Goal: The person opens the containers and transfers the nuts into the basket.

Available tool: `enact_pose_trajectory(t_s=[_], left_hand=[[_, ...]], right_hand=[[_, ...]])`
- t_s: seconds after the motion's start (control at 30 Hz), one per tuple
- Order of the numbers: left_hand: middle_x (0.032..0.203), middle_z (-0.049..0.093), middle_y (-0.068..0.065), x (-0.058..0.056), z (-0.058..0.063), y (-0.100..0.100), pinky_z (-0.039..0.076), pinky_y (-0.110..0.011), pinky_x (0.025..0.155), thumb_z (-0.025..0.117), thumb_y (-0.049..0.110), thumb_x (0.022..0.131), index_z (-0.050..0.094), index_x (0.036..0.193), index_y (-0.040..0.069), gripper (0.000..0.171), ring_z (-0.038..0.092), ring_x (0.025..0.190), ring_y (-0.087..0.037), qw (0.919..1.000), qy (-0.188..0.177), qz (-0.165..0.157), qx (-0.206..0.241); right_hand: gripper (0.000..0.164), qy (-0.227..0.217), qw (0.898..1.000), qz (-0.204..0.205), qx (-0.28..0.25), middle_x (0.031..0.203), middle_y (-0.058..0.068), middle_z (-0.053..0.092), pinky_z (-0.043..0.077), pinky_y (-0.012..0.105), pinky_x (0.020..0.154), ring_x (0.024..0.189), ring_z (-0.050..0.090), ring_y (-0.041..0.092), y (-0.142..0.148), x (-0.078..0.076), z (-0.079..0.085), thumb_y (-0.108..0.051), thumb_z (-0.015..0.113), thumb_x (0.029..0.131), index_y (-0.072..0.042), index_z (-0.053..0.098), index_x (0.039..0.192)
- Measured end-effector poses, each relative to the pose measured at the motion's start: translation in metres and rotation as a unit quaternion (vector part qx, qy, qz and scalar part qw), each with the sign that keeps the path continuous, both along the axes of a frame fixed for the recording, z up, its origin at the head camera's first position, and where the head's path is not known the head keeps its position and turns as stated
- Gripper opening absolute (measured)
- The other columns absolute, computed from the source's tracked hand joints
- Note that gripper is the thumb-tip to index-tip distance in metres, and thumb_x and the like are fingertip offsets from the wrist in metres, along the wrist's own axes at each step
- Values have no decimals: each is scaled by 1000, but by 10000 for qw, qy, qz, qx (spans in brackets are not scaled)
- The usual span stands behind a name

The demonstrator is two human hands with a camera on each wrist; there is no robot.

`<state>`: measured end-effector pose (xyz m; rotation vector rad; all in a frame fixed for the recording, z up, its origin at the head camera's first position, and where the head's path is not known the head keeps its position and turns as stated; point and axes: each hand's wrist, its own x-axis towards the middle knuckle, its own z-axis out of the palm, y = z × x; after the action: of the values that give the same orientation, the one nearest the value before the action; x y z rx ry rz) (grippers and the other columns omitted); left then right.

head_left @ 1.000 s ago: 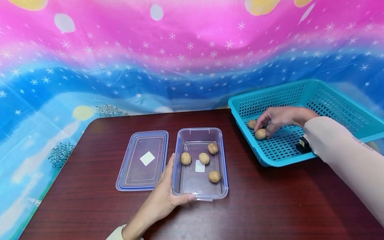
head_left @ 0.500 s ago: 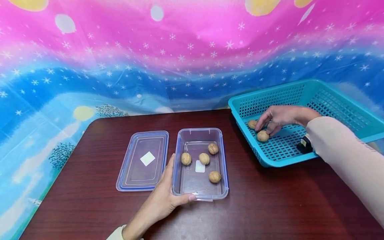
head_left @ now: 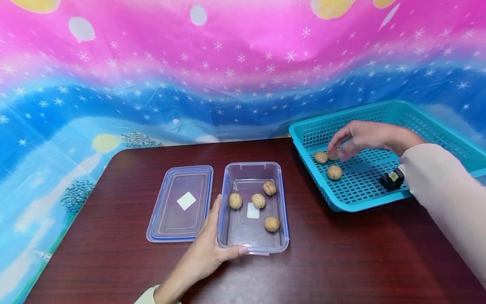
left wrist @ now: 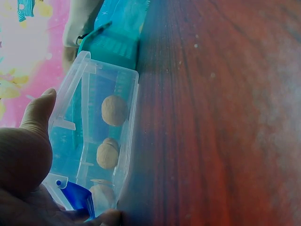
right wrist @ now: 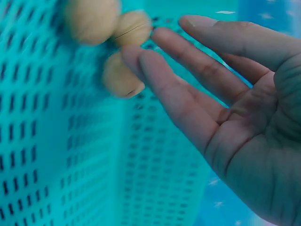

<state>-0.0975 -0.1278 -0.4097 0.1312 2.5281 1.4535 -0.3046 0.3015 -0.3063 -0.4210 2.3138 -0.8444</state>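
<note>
My left hand [head_left: 208, 251] holds a clear plastic food container [head_left: 284, 236] by its near left corner, thumb along the front rim. Several walnuts [head_left: 271, 224] lie apart on the container's floor. Over at the right, my right hand [head_left: 366, 136] hangs inside a teal plastic basket [head_left: 341, 206], fingers loosely extended. Three walnuts [head_left: 334, 172] lie near the basket's left wall, one partly hidden behind the fingers. In the right wrist view the thumb stands away from the fingers, and a fingertip overlaps one walnut [right wrist: 117, 77]; nothing is gripped.
A clear lid [head_left: 167, 211] with a blue seal and a white label lies flat on the dark wooden table [head_left: 311, 270], left of the container. Behind the table hangs a pink and blue patterned cloth [head_left: 235, 84]. A black device [head_left: 392, 179] sits at my right wrist.
My right hand has left the nearer walnut, which rolled slightly right and forward, and has lifted up and back toward another walnut. The left hand and container have stayed put.
</note>
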Motion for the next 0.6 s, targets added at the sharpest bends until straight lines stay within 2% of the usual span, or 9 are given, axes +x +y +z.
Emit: enact_pose_trajectory(t_s=[0.13,0.33,0.43,0.6], left_hand=[[176,13,-4,0,0,0,19,-59,126,97,38,72,4,171,25,136,18,160,-30,10000,23,2,30],[176,13,-4,-1,-1,0,19,-58,126,97,38,72,4,171,26,136,18,160,-29,10000,34,-36,30],[176,13,-4,-1,-2,0,18,-58,127,97,38,71,4,171,25,137,17,161,-29,10000,35,-23,24],[176,14,-4,0,-2,-1,19,-58,126,97,38,71,4,171,26,137,18,160,-29,10000,37,-14,56]], right_hand=[[40,411,9988,-163,-203,142,18,63,59,44,97,118,70,29,-13,12,16,-13,72,99,-1,65,136],[39,818,9961,-145,-311,135,13,68,60,38,90,101,74,22,-42,36,38,-16,69,102,-4,63,139],[41,1049,9940,-87,-301,135,11,69,59,38,87,97,73,21,-59,49,45,-19,69,102,-7,63,140],[44,1176,9921,-137,-413,139,13,65,60,39,89,102,73,20,-83,71,47,-20,69,102,-7,60,143]])
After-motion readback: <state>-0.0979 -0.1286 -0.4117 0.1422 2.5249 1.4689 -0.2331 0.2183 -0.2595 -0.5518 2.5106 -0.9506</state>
